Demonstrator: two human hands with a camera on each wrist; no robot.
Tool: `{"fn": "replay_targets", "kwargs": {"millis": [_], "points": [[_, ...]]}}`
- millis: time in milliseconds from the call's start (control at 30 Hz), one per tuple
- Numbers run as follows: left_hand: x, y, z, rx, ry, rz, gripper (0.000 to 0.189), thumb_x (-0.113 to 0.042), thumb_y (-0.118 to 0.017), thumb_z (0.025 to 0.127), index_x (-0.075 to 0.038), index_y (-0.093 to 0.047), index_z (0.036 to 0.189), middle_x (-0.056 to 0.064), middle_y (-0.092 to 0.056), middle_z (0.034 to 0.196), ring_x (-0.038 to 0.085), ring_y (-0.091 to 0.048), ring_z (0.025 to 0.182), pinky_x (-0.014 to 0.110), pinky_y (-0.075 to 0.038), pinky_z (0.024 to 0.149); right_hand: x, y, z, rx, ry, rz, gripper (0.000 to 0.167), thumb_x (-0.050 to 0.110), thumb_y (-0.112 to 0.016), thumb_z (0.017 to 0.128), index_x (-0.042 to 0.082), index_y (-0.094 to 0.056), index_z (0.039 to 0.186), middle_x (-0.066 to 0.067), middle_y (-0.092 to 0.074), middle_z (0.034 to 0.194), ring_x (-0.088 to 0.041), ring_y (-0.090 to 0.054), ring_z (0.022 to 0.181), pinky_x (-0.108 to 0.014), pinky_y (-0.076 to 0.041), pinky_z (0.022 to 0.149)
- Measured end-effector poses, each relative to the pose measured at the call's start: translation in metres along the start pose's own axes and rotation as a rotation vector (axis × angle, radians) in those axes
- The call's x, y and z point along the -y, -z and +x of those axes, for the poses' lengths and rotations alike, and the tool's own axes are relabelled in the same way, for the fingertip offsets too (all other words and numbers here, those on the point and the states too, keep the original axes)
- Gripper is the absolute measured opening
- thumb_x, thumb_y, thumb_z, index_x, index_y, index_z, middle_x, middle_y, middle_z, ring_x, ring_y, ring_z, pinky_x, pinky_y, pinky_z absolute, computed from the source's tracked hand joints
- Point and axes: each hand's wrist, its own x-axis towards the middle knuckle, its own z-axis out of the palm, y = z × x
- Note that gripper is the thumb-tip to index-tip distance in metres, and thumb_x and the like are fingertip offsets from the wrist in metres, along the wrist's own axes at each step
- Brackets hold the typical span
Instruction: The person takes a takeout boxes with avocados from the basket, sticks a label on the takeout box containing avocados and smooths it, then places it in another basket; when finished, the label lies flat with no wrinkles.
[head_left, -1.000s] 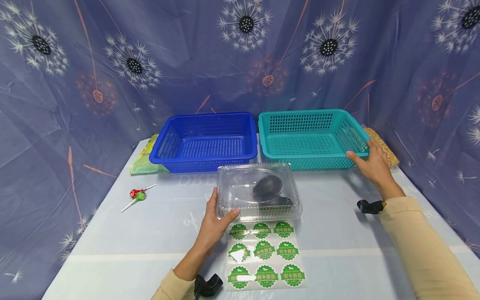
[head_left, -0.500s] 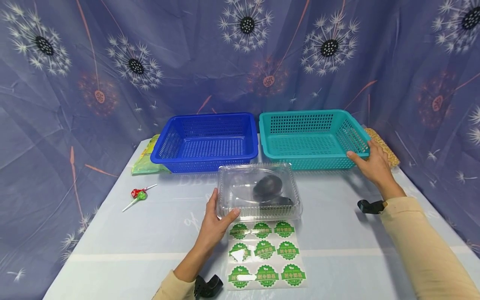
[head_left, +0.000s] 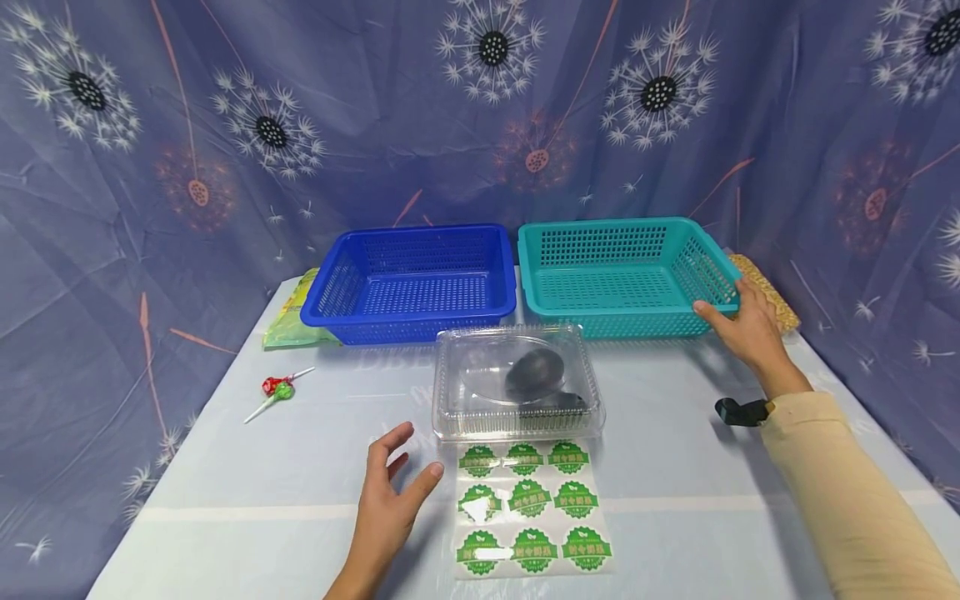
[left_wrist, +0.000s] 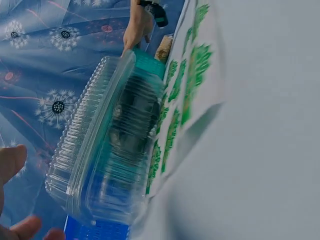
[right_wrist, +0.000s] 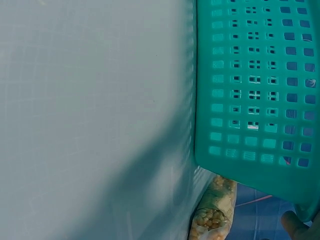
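Observation:
My left hand [head_left: 386,504] lies off the near left corner of a clear plastic clamshell box [head_left: 480,396], thumb and fingers spread and holding nothing. Inside the closed box are a dark oval thing [head_left: 535,374] and a dark longer one in front of it; the left wrist view shows the box [left_wrist: 75,175] with a gap to the fingers. A sheet of round green stickers [head_left: 532,521] lies flat in front of the box. My right hand [head_left: 746,329] grips the near right corner of the teal basket [head_left: 622,321], thumb on the rim; its thumb [right_wrist: 295,225] shows in the right wrist view.
Left of the teal basket stands a blue basket [head_left: 405,321], with a yellow-green bag [head_left: 292,325] beside it. A red lollipop [head_left: 272,385] and a green lollipop [head_left: 283,391] lie at left. A bag of tan grains [head_left: 765,292] sits behind my right hand. A patterned cloth hangs behind.
My left hand has let go of the clear box's near left corner and drawn back toward me, to the left. The right hand stays on the teal basket's corner.

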Motion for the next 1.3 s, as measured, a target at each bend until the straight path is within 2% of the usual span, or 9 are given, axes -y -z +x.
{"fn": "replay_targets", "kwargs": {"millis": [133,300,400,600,700,800,867,1100,1300], "points": [[0.001,0.001,-0.016,0.022,-0.091,0.108,0.047,-0.019,-0.075,0.079,-0.015,-0.056,0.122,-0.006,-0.055,0.124,0.002,-0.044,0.119,0.023,-0.04,0.1,0.0,-0.001,0.0,-0.001,0.001,0.003,0.095,0.061,-0.043,0.091,0.001,0.001,0.151,-0.026,0.004,0.157,-0.052,0.002,0.141,-0.074,-0.008,0.104],[0.007,-0.003,-0.026,0.149,-0.248,0.234,0.041,-0.021,-0.076,0.079,-0.02,-0.062,0.117,-0.014,-0.058,0.117,0.003,-0.052,0.11,0.031,-0.046,0.093,0.001,-0.002,-0.001,-0.011,0.004,0.004,0.096,0.062,-0.044,0.09,0.001,-0.001,0.151,-0.026,0.001,0.157,-0.052,0.0,0.141,-0.073,-0.008,0.104],[0.012,-0.005,-0.027,0.2,-0.338,0.3,0.043,-0.022,-0.076,0.078,-0.018,-0.062,0.118,-0.012,-0.059,0.12,0.007,-0.053,0.112,0.029,-0.047,0.092,0.002,-0.001,-0.001,-0.017,0.003,0.001,0.097,0.062,-0.045,0.089,0.001,-0.002,0.151,-0.026,0.0,0.157,-0.053,-0.002,0.14,-0.073,-0.008,0.103],[0.02,-0.009,-0.025,0.285,-0.374,0.415,0.051,-0.027,-0.079,0.074,-0.013,-0.062,0.12,-0.006,-0.057,0.128,0.013,-0.051,0.12,0.031,-0.047,0.095,0.003,-0.001,-0.002,-0.013,-0.002,-0.001,0.097,0.062,-0.045,0.089,0.001,-0.001,0.151,-0.026,0.001,0.157,-0.054,-0.003,0.14,-0.074,-0.008,0.103],[0.024,-0.011,-0.022,0.303,-0.472,0.475,0.054,-0.028,-0.079,0.073,-0.01,-0.062,0.12,-0.001,-0.057,0.129,0.019,-0.051,0.121,0.038,-0.046,0.093,0.003,-0.001,-0.002,-0.015,-0.003,0.001,0.097,0.062,-0.045,0.089,0.001,-0.001,0.151,-0.026,0.001,0.157,-0.054,-0.003,0.14,-0.074,-0.008,0.103],[0.027,-0.012,-0.019,0.288,-0.582,0.513,0.057,-0.029,-0.08,0.07,-0.007,-0.062,0.12,0.003,-0.058,0.128,0.021,-0.051,0.12,0.042,-0.045,0.091,0.003,-0.001,-0.003,-0.015,-0.002,0.001,0.097,0.062,-0.045,0.089,0.001,-0.001,0.151,-0.026,0.001,0.157,-0.054,-0.003,0.14,-0.074,-0.008,0.103],[0.029,-0.012,-0.018,0.28,-0.628,0.535,0.058,-0.031,-0.08,0.07,-0.007,-0.062,0.119,0.003,-0.058,0.128,0.021,-0.051,0.121,0.045,-0.043,0.092,0.004,-0.001,-0.003,-0.013,-0.003,-0.002,0.097,0.062,-0.044,0.089,0.001,-0.001,0.151,-0.026,0.002,0.157,-0.054,-0.002,0.14,-0.074,-0.008,0.103],[0.035,-0.013,-0.019,0.277,-0.671,0.596,0.052,-0.038,-0.077,0.074,-0.012,-0.063,0.117,-0.001,-0.058,0.128,0.02,-0.052,0.12,0.048,-0.035,0.096,0.006,-0.001,-0.003,-0.01,-0.002,-0.011,0.097,0.063,-0.044,0.089,0.002,-0.001,0.151,-0.027,0.0,0.156,-0.054,-0.002,0.14,-0.074,-0.008,0.103],[0.037,-0.014,-0.018,0.264,-0.688,0.613,0.052,-0.037,-0.078,0.071,-0.012,-0.064,0.115,-0.002,-0.058,0.127,0.019,-0.052,0.119,0.048,-0.035,0.095,0.006,0.002,-0.004,-0.011,0.009,-0.008,0.095,0.061,-0.044,0.09,0.0,-0.002,0.151,-0.027,0.001,0.156,-0.054,0.001,0.14,-0.074,-0.008,0.103]]}}
